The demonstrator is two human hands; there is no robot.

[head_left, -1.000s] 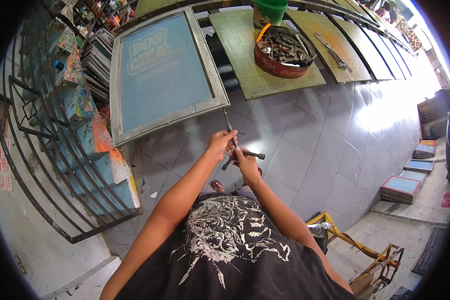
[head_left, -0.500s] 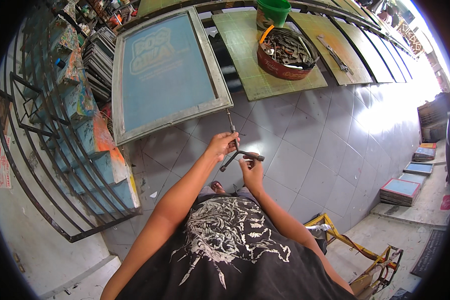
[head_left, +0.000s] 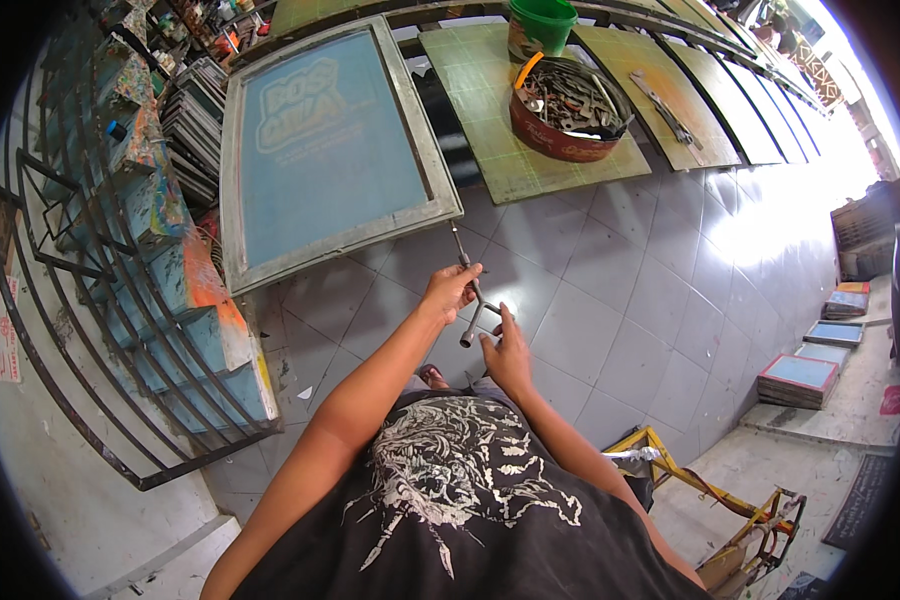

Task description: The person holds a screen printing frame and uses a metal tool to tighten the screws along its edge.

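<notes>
Wrench [head_left: 483, 301] and hands meet in front of the person's waist, above the tiled floor [head_left: 620, 270]. Its long axis runs away from the body and slightly leftward, in line with a thin rod [head_left: 457, 238] that reaches the near right corner of the frame [head_left: 350, 243]. The forked end faces the chest; the stem faces the frame. The left hand [head_left: 450, 293] is farther forward and nearer the frame, its fingers wrapped round the stem with the thumb along the top. The right hand [head_left: 507, 355] sits closer to the body, to the right of the fork, loosely spread, thumb apart from the fingers. Its fingertips are at the end of one branch, though whether they press on it is hard to judge.

The wrench is dark, worn metal, roughly Y-shaped, with round branches; the one toward the body ends in a hollow, tube-like socket. The rod looks slimmer and smoother. The frame is a pale, scuffed rectangle around taut, flat blue mesh [head_left: 330, 190] with a lighter design. To its right, a round, dark red tin [head_left: 560, 140] heaped with small metal pieces rests on a greenish board [head_left: 485, 130]; behind it stands a green bucket [head_left: 540, 30].
</notes>
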